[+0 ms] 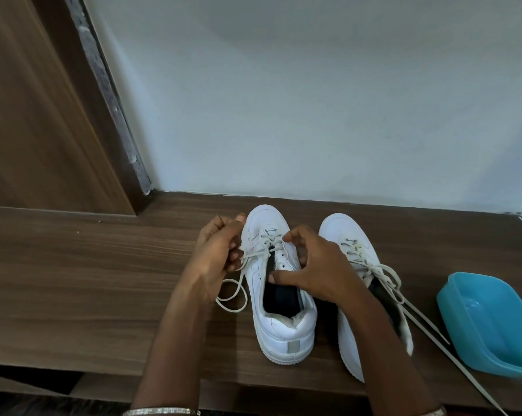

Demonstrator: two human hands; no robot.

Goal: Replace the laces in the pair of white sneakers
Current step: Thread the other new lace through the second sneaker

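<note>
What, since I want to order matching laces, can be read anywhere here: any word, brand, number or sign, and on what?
No text can be read in this view.
The grey heel patch on the sneaker between the hands: no legible marking, too small to tell.
The other sneaker: no lettering shows.
The blue tub: plain, no label showing.
The lace pinched by the left hand: no print.
</note>
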